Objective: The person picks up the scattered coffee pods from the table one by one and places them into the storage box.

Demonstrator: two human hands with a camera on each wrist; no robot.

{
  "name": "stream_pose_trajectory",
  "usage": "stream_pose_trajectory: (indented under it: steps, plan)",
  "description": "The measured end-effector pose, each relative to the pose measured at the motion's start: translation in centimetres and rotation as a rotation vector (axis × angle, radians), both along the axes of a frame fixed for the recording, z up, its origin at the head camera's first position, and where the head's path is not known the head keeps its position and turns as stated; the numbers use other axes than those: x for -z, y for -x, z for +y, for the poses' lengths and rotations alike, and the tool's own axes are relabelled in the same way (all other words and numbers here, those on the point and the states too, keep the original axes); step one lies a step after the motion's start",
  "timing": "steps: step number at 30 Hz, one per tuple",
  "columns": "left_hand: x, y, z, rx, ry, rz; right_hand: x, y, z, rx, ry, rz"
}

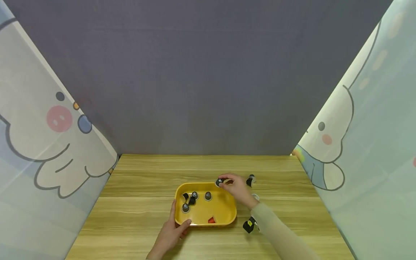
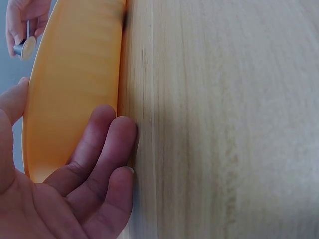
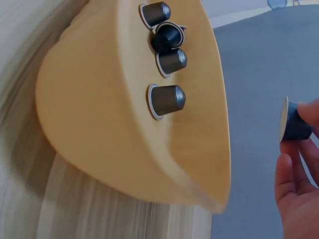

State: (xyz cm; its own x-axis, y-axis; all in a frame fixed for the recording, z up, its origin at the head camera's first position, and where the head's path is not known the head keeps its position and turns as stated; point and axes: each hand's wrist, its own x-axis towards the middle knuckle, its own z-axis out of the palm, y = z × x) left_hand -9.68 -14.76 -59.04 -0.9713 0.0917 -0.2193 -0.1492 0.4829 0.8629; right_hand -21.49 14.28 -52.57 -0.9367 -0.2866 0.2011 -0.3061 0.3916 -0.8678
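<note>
A dark coffee capsule [image 1: 219, 182] with a pale lid is pinched between the thumb and fingers of my right hand [image 1: 236, 188], over the tray's far rim. In the right wrist view the held capsule [image 3: 296, 123] is tilted sideways, lid facing left. My left hand [image 1: 169, 231] grips the near left corner of the yellow tray [image 1: 222, 207]. Its fingers [image 2: 92, 137] lie against the outer wall. Inside the tray stand several grey capsules, one of them [image 1: 208, 196] near the middle. Black capsules [image 1: 192, 200] lie at the left, and a red capsule [image 1: 212, 220] lies by the near wall.
Right of the tray lie more capsules: a black one [image 1: 249, 181] toward the back, a white round one [image 1: 256, 197] partly behind my right wrist, and a black one with a yellow mark [image 1: 248, 226] in front. A grey cloth [image 1: 208, 90] rises behind the wooden table [image 1: 146, 180].
</note>
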Motion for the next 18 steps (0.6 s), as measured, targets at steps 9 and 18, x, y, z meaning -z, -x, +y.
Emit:
stream_pose_trajectory:
  steps: [9,18]
  plan:
    - [0.2,-0.1,-0.1,-0.005,0.002,-0.004,0.5,1.3,-2.3,-0.047,0.008,0.051]
    - [0.3,0.1,-0.1,-0.009,0.001,0.010,1.3,2.5,-4.2,-0.054,-0.027,0.130]
